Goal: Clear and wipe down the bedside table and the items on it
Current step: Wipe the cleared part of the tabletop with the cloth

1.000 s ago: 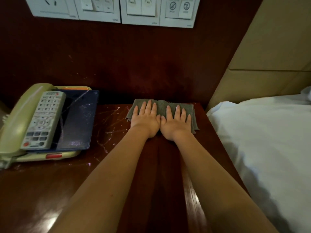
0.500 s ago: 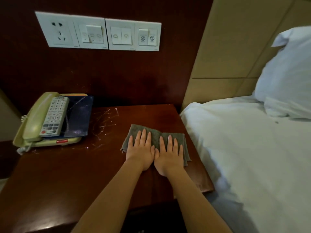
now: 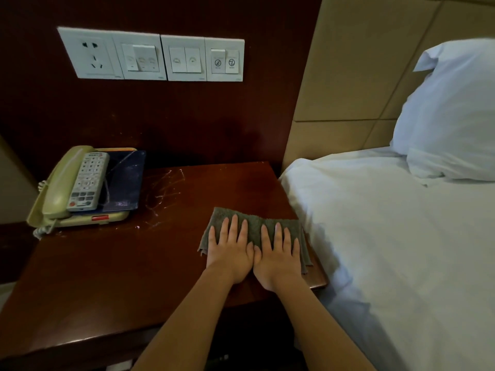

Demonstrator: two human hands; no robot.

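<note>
Both hands are down flat, side by side, thumbs touching. Your left hand [image 3: 229,250] and right hand [image 3: 278,257] press on the cloth [image 3: 254,220] with fingers straight and spread. They grip nothing and simply pin it to the counter [image 3: 107,277]. The cloth sits at the near right corner, its right edge close to the lip beside the bed [image 3: 375,236]. That reads as the wiping step, on the right side of the top.

Left of your hands the wood is bare and dark, and I can't tell whether it has had a pass. Further back, mid-counter, pale streaks [image 3: 163,194] show on the surface, so that patch looks like it wants attention.

In the far left corner is the phone [image 3: 57,188], with a remote [image 3: 88,180] and a dark blue card [image 3: 124,180] lying on top of it. By the look of it, none of those are cleared off yet.

Your next move, I'd judge, is to slide the cloth back and left over the streaks. Use firm, even pressure and keep your palms flat so it doesn't bunch. After that you'll need one hand free to lift the remote and card and wipe each. Then take the phone, and mind the coiled cord [image 3: 40,231] at the left edge.

Behind it all, the switch panel [image 3: 150,57] is on the wall and a pillow [image 3: 455,108] lies far right.
</note>
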